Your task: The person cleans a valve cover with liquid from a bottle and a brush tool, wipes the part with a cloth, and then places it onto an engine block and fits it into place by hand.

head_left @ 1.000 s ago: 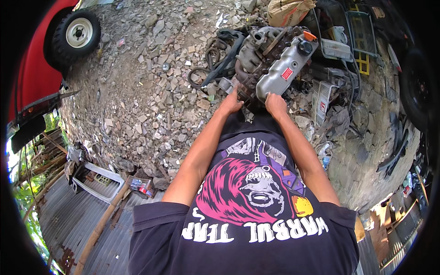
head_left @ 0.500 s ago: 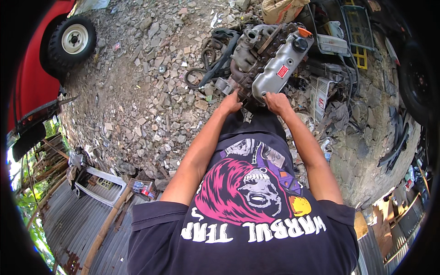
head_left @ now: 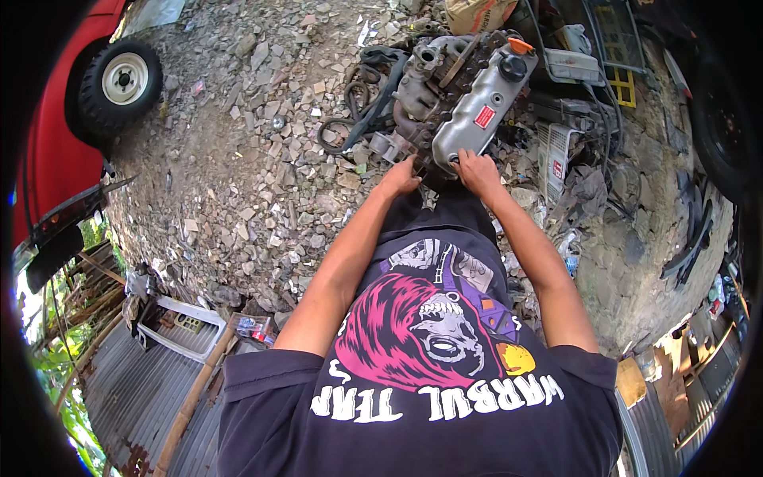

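A car engine (head_left: 421,95) lies on the rubble in front of me, its long grey metal valve cover (head_left: 477,111) facing up. The cover has a black filler cap (head_left: 513,67), a red label and an orange piece at its far end. My left hand (head_left: 403,176) is closed on the engine's near left edge, beside a manifold part; its fingertips are partly hidden. At the near end of the valve cover, my right hand (head_left: 478,172) has its fingers curled and pressed by a small round fitting (head_left: 455,161). What lies under those fingers is hidden.
A black hose (head_left: 334,135) loops left of the engine. On the right are a white grille (head_left: 554,159), a pale plastic container (head_left: 574,67) and a dark tyre (head_left: 719,135). A red vehicle (head_left: 56,119) with a knobbly wheel (head_left: 123,82) stands far left; corrugated metal sheets (head_left: 135,397) lie near left.
The view has shifted slightly, so the engine appears a little further left and up. Both hands stay at the same places on it; my right hand has turned slightly.
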The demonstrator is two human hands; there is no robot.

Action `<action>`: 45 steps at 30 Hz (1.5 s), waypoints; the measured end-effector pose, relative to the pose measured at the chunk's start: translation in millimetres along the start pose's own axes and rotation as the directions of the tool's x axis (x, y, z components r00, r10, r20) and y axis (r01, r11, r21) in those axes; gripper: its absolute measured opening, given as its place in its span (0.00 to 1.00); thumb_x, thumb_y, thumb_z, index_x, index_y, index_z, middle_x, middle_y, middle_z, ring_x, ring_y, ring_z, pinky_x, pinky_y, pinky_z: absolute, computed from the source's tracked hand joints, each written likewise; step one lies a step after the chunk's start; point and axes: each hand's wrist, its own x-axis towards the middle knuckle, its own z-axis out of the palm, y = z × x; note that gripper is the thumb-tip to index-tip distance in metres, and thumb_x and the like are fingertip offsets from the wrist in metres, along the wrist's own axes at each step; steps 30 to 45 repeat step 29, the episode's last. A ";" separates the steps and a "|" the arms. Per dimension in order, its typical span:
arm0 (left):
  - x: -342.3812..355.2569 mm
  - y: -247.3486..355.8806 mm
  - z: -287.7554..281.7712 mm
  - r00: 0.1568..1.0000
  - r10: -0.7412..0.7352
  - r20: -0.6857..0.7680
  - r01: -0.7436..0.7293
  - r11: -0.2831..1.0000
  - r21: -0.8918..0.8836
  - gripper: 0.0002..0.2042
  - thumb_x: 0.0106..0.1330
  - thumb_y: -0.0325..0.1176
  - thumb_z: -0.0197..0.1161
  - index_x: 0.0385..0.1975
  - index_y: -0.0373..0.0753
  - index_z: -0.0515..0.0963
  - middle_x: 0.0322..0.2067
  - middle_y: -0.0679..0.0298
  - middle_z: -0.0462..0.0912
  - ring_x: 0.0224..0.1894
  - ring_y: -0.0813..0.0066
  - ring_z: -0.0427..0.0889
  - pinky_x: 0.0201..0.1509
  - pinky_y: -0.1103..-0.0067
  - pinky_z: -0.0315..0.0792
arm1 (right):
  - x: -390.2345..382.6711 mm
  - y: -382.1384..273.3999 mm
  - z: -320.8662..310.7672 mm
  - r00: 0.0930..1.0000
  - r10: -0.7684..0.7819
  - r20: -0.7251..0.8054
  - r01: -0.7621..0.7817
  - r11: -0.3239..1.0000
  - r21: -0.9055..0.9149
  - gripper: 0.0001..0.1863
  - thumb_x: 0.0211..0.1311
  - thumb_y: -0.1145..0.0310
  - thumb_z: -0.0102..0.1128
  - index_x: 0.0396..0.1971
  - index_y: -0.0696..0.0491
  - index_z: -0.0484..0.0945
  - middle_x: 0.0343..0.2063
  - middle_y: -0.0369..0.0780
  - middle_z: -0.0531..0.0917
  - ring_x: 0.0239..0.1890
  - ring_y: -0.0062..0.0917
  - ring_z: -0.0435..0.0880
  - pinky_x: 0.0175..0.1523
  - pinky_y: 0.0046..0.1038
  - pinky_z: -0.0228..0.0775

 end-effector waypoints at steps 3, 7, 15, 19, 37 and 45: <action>-8.9 -5.1 -3.8 0.999 -0.006 -0.034 0.007 1.000 0.011 0.35 0.57 0.34 0.65 0.66 0.34 0.61 0.45 0.44 0.82 0.50 0.48 0.80 0.57 0.63 0.73 | 7.4 14.1 -6.6 0.964 -0.243 0.104 0.257 0.953 -0.162 0.07 0.64 0.65 0.53 0.38 0.49 0.73 0.29 0.42 0.82 0.30 0.34 0.84 0.37 0.35 0.69; -23.0 -34.1 -9.3 0.996 -0.055 -0.074 0.053 0.998 -0.038 0.34 0.58 0.35 0.65 0.65 0.35 0.62 0.45 0.44 0.82 0.51 0.48 0.80 0.56 0.64 0.73 | 14.8 19.3 -2.2 0.920 -0.353 0.168 0.380 0.910 -0.168 0.07 0.59 0.69 0.52 0.37 0.48 0.74 0.26 0.40 0.83 0.30 0.31 0.85 0.37 0.33 0.67; -29.7 -41.0 -9.8 0.994 -0.102 -0.028 0.103 0.995 0.009 0.34 0.59 0.36 0.66 0.65 0.36 0.63 0.46 0.46 0.82 0.52 0.50 0.80 0.56 0.65 0.73 | 9.2 2.3 21.1 0.997 -0.083 -0.006 0.083 0.995 -0.052 0.09 0.65 0.65 0.49 0.27 0.51 0.74 0.14 0.42 0.80 0.18 0.37 0.83 0.27 0.39 0.71; -15.1 -34.8 -1.6 0.998 -0.048 -0.027 0.049 0.999 0.012 0.33 0.59 0.36 0.66 0.65 0.35 0.63 0.45 0.46 0.82 0.51 0.49 0.81 0.55 0.63 0.74 | 9.8 -19.9 31.3 0.985 0.166 -0.041 -0.168 0.985 -0.046 0.13 0.67 0.64 0.47 0.24 0.53 0.74 0.13 0.46 0.81 0.17 0.39 0.83 0.24 0.40 0.72; -3.5 0.7 -5.4 0.999 -0.032 0.009 0.033 0.999 -0.044 0.29 0.58 0.35 0.66 0.60 0.32 0.69 0.43 0.47 0.84 0.49 0.51 0.82 0.55 0.66 0.74 | 11.2 -5.9 -5.2 0.981 -0.024 0.193 0.030 0.999 -0.026 0.13 0.69 0.59 0.51 0.39 0.55 0.72 0.32 0.48 0.81 0.27 0.40 0.85 0.32 0.38 0.78; -3.5 0.7 -5.4 0.999 -0.032 0.009 0.033 0.999 -0.044 0.29 0.58 0.35 0.66 0.60 0.32 0.69 0.43 0.47 0.84 0.49 0.51 0.82 0.55 0.66 0.74 | 11.2 -5.9 -5.2 0.981 -0.024 0.193 0.030 0.999 -0.026 0.13 0.69 0.59 0.51 0.39 0.55 0.72 0.32 0.48 0.81 0.27 0.40 0.85 0.32 0.38 0.78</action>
